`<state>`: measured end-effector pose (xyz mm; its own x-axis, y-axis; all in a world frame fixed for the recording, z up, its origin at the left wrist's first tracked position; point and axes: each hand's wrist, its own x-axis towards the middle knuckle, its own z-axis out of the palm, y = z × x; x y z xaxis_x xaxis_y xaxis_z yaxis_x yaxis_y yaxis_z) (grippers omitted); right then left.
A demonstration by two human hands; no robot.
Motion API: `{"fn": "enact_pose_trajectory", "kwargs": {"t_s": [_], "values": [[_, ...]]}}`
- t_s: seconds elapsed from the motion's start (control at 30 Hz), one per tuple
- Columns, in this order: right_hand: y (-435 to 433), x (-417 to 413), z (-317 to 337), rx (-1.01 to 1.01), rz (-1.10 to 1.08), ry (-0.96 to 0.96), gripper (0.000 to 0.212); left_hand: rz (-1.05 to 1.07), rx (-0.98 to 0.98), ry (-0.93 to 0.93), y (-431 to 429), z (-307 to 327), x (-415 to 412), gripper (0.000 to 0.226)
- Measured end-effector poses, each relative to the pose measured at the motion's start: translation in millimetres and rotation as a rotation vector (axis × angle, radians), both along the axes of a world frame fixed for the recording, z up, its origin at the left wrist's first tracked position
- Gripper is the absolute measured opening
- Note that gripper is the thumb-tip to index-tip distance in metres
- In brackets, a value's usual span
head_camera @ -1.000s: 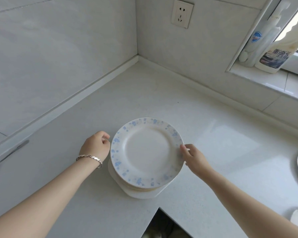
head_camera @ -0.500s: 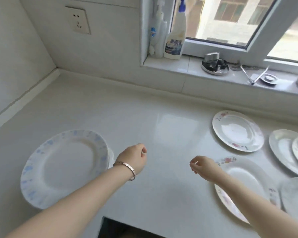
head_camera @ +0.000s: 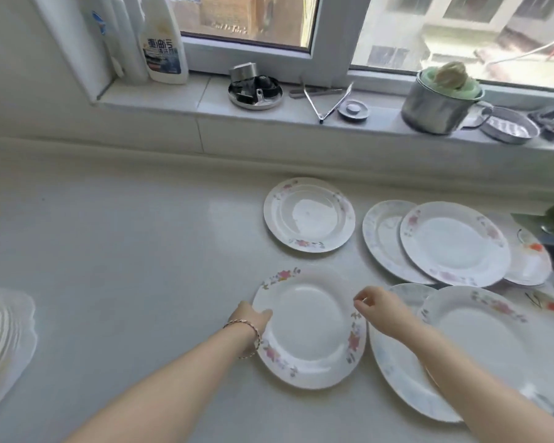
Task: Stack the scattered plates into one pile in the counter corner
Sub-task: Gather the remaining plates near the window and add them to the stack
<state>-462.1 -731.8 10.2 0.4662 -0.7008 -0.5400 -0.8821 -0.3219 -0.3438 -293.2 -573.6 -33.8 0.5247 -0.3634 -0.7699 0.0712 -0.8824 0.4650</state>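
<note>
Between the two hands lies a pink-flowered plate (head_camera: 309,327): left hand (head_camera: 253,318) fingers curl on its near-left rim, right hand (head_camera: 376,310) pinches the opposite rim. Best lifted level, toward the pile (head_camera: 0,334) far left.

1. The round white plate with pink flowers along its rim (head_camera: 309,327) lies at the front edge of the pale grey-white stone counter (head_camera: 125,251).
2. The white plate with pink and faint blue rim sprigs (head_camera: 309,215) lies nearer the counter's back edge.
3. The large white plate with washed-out pink blossoms (head_camera: 454,243) overlaps a white plate with pale lilac rim marks (head_camera: 379,235).
4. The white bottle with a dark blue label (head_camera: 163,39) stands on the white sill.
5. The wrist wears a thin pink-and-silver bracelet (head_camera: 248,334).
</note>
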Motion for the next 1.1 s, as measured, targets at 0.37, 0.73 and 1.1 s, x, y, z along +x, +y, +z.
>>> {"fn": "enact_pose_trajectory", "kwargs": {"t_s": [0.37,0.73,1.1], "values": [[-32,-10,-14,0.049,0.044,0.031,0.023,0.305,-0.153,-0.102,0,4,1,0.034],[34,86,2,-0.014,0.216,0.049,0.011,0.833,-0.521,-0.294,115,85,98,0.028],[194,247,6,-0.073,0.463,0.024,0.024,1.315,-0.579,-0.365,325,105,219,0.024]]}}
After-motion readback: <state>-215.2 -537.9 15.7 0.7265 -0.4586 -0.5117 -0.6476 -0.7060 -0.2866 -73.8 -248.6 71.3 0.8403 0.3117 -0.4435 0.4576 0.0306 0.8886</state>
